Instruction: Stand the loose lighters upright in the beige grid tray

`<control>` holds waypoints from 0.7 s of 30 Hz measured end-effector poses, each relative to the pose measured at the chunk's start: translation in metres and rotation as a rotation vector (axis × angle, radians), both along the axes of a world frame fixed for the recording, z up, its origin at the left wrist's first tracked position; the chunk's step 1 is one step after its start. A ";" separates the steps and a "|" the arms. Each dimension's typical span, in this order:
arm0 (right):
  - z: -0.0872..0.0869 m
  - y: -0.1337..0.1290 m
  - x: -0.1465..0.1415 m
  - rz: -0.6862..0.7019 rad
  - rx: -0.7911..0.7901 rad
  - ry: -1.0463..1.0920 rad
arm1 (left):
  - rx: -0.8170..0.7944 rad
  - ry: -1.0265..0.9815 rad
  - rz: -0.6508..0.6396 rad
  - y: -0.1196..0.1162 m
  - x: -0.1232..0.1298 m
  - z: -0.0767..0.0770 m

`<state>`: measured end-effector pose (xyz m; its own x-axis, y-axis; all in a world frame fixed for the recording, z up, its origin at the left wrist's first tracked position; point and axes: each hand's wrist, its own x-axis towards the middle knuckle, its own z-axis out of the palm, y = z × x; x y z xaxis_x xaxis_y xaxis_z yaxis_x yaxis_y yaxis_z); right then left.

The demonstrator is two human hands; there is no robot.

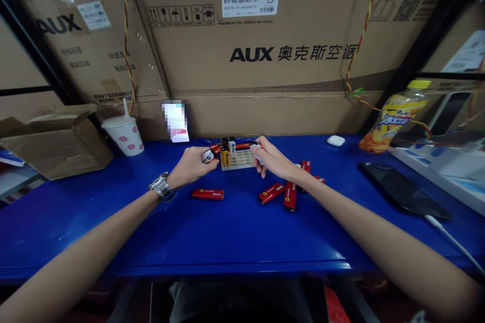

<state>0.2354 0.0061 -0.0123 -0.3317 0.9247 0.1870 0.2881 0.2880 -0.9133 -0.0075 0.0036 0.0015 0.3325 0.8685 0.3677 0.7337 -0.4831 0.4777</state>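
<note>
A pale grid tray stands near the back of the blue table, with several lighters upright in its left end, a yellow lighter at the front corner. Left of it, my left hand is closed round a white lighter with a dark end. At the tray's right end, my right hand grips another white lighter, partly covered by my fingers. One red lighter lies in front of my left hand. Several more, among them a red lighter, lie under and beside my right wrist.
A paper cup with a straw, an open cardboard box and a propped phone stand at the left. To the right are a drink bottle, a white earbud case and a cabled black phone. Cartons wall the back.
</note>
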 end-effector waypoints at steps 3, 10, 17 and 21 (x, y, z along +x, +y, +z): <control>-0.002 0.005 0.000 0.054 0.235 -0.117 | -0.014 0.025 -0.014 0.000 0.001 -0.001; 0.001 0.010 -0.010 0.011 0.393 -0.143 | -0.001 0.043 -0.079 0.000 0.002 -0.001; -0.009 0.025 -0.017 0.042 0.360 -0.106 | -0.024 0.116 -0.073 0.001 0.002 -0.002; -0.012 0.028 -0.017 0.067 0.351 -0.110 | -0.018 0.128 -0.093 -0.001 0.003 -0.001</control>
<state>0.2183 0.0338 -0.0240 -0.4248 0.7866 0.4482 0.3495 0.5992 -0.7203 -0.0040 0.0028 0.0010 0.4549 0.8379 0.3017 0.7419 -0.5440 0.3921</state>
